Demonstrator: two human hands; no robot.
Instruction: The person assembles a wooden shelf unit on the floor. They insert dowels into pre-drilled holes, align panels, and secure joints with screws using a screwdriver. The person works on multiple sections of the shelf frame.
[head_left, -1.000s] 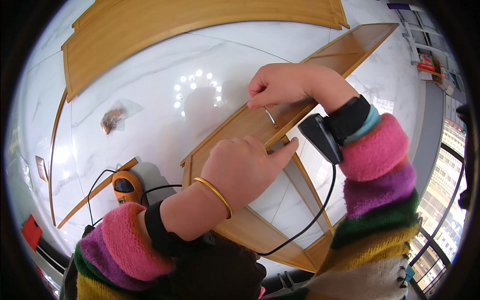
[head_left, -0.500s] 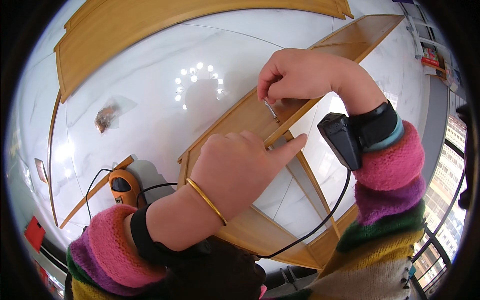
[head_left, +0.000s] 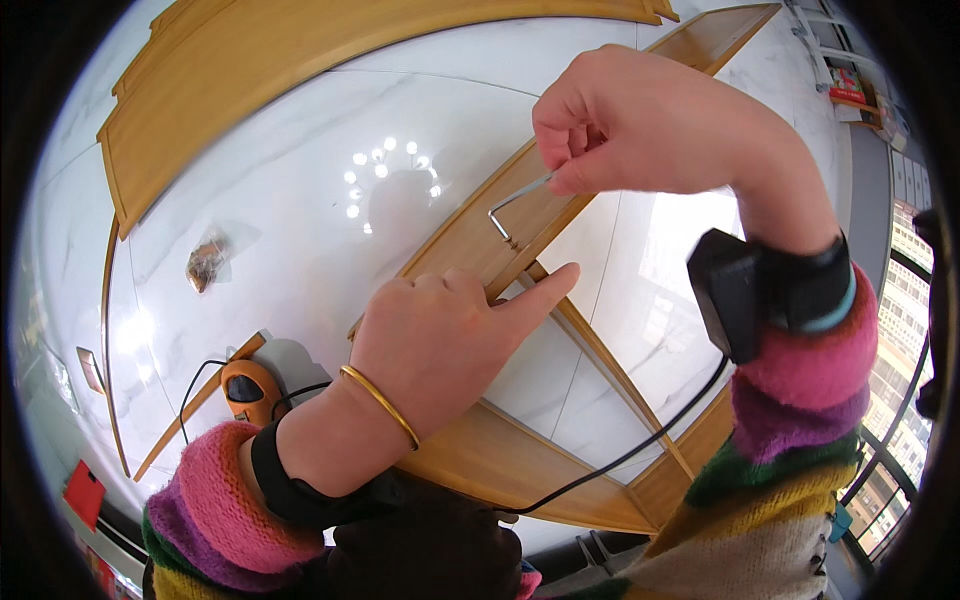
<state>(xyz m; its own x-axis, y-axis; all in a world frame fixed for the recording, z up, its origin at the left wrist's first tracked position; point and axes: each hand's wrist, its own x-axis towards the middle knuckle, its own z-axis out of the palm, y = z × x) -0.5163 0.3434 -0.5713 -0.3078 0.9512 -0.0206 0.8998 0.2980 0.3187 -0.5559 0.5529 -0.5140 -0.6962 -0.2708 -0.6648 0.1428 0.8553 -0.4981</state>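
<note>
My right hand (head_left: pixel 645 125) pinches one arm of a silver L-shaped hex key (head_left: pixel 520 196). The key's short bent end points down at a small bolt (head_left: pixel 512 243) in a light brown wooden board (head_left: pixel 470 248), close to the board's edge. My left hand (head_left: pixel 435 335) grips this same board a little nearer to me, its fingers curled over it and partly hidden. Its thumb stretches out past the edge, beside a narrow wooden crosspiece (head_left: pixel 600 345) that meets the board from below.
Another wooden panel (head_left: pixel 520 455) of the frame lies nearest me. Across the white marble-look floor (head_left: pixel 300 190) are a large wooden panel (head_left: pixel 250 85), a small clear bag of hardware (head_left: pixel 205 265) and an orange-black device (head_left: pixel 250 388). A black cable (head_left: pixel 620 460) crosses the frame.
My right hand has risen and turned, showing the key's bent shape with its tip at the bolt. My left hand remains on the board, shifted slightly left in view.
</note>
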